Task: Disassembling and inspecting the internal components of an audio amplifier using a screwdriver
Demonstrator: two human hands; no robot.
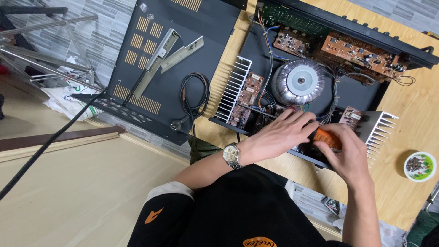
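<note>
both hands on the orange tool, inside the open amp

your right hand (350,153) is curled around an orange-handled tool (328,137) — fingers closed on the grip, its tip hidden. your left hand (279,132), watch (232,154) on the wrist, lies flat with fingers nearly straight and loosely spread, fingertips touching the tool's far end; it grips nothing you can see. the tool sits at the near edge of the amp chassis (366,98), between the two heatsinks (234,89) and just below the round transformer (299,81). the lid (192,55) lies well apart to the left — a small bowl (420,166) sits to the right.
</note>
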